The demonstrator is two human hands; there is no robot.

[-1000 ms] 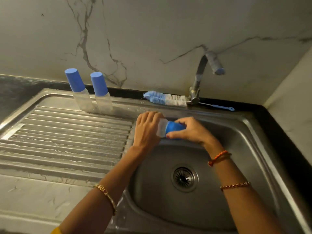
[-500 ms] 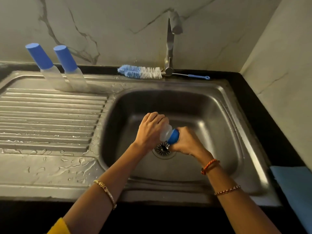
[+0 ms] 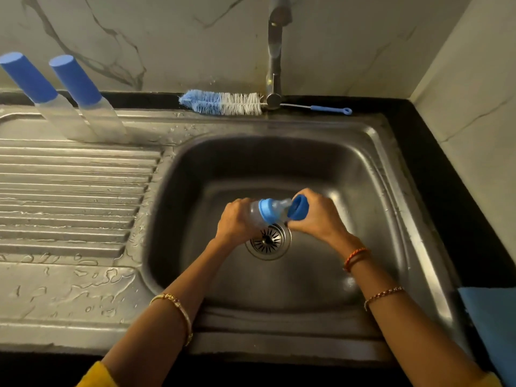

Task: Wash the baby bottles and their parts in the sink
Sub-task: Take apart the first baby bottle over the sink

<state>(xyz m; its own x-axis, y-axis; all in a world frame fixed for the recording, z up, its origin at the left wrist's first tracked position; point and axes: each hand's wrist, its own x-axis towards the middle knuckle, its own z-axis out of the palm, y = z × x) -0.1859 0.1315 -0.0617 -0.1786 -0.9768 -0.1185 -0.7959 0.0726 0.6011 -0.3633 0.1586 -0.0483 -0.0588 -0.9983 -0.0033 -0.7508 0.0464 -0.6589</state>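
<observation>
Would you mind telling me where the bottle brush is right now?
In the head view the bottle brush lies on the sink's back ledge, just left of the tap base, right of the two capped bottles.

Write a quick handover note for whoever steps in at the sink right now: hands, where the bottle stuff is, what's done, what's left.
Left hand grips the clear bottle over the drain; its blue collar and nipple are on.
Right hand holds the blue cap, pulled clear of the nipple.
Two capped bottles stand on the drainboard by the wall.
Bottle brush lies behind the sink, at the tap's base.
Done: cap off.
Left: unscrew the collar, wash every part, then the other two bottles. No water visibly running.
</observation>
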